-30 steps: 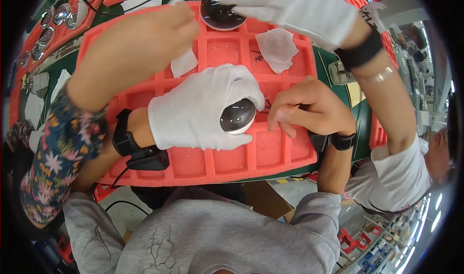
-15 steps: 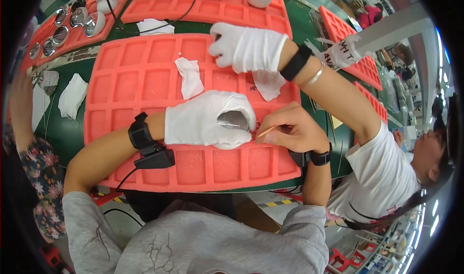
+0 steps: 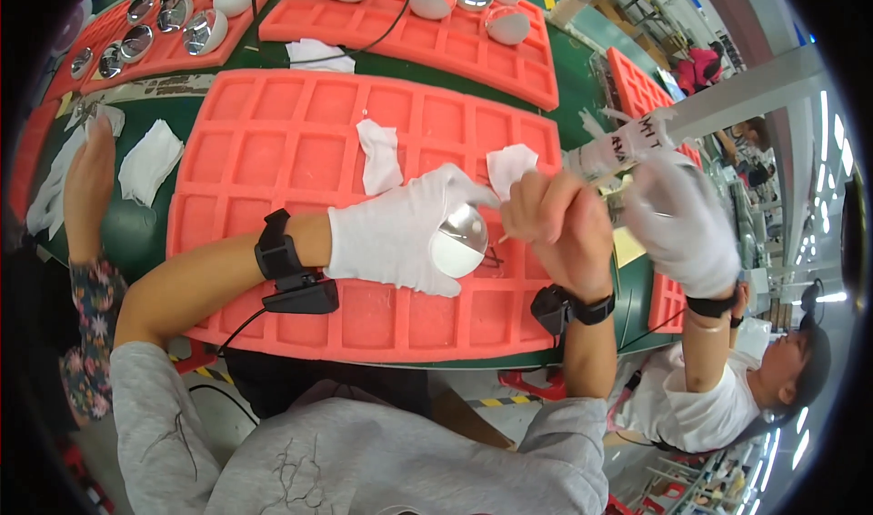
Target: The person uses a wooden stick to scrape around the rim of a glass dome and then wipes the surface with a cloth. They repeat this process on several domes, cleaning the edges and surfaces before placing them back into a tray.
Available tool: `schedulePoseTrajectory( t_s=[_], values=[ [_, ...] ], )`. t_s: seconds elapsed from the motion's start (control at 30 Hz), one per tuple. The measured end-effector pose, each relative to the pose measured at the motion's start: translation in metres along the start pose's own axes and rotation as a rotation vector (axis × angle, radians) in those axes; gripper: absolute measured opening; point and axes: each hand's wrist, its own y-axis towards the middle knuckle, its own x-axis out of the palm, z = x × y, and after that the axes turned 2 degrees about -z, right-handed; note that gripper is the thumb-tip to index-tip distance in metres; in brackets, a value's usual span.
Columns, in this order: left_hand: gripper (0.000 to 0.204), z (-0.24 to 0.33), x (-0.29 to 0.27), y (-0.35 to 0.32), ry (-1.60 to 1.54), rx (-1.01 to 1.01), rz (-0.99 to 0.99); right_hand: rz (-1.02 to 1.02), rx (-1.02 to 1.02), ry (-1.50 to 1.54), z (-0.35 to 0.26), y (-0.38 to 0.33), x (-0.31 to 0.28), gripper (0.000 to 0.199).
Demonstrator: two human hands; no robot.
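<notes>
My left hand [image 3: 400, 231], in a white glove, grips a shiny round dome-shaped part [image 3: 459, 240] over the orange foam tray [image 3: 300, 151]. My bare right hand [image 3: 556, 229] is closed just right of the part and pinches a thin stick whose tip shows near the part's edge. Two crumpled white cloths [image 3: 379, 153] lie on the tray behind my hands. Each of my wrists wears a black band.
A co-worker's gloved hand [image 3: 680, 224] moves at the right, blurred. Another person's bare hand [image 3: 89, 180] rests on the green table at the left beside white cloths [image 3: 150, 159]. Orange trays at the back [image 3: 409, 15] hold several shiny round parts.
The co-worker's gloved hand left the tray's middle and swung to the right. My hands stay together on the shiny part; the view has tilted to show more trays at the back.
</notes>
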Motion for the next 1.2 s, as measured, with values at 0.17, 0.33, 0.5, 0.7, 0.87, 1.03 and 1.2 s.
schedulePoseTrajectory(
  t_s=[0.17, 0.33, 0.5, 0.7, 0.87, 1.03, 1.2],
  values=[
    [0.061, 0.012, -0.023, 0.005, -0.551, -0.576, -0.288, 0.082, 0.121, 0.392, -0.007, 0.030, 0.013, 0.050],
    [0.059, -0.004, 0.009, 0.000, -0.462, -0.403, -0.170, 0.068, 0.137, 0.588, 0.025, 0.036, 0.010, 0.053],
    [0.049, -0.013, 0.022, 0.000, -0.198, -0.072, 0.125, 0.007, 0.113, 0.585, 0.030, 0.039, 0.013, 0.054],
    [0.033, -0.012, 0.013, 0.006, -0.455, -0.292, -0.107, -0.039, 0.122, 0.573, 0.030, 0.038, 0.016, 0.056],
    [0.025, 0.003, -0.002, 0.014, -0.466, -0.392, -0.195, -0.090, 0.088, 0.618, 0.031, 0.035, 0.018, 0.058],
    [0.023, -0.001, -0.003, 0.010, -0.579, -0.471, -0.246, -0.125, 0.074, 0.536, 0.032, 0.033, 0.028, 0.060],
    [0.020, -0.006, 0.003, 0.005, -0.565, -0.274, -0.114, -0.094, 0.106, 0.382, 0.038, 0.026, 0.034, 0.061]
  ],
)
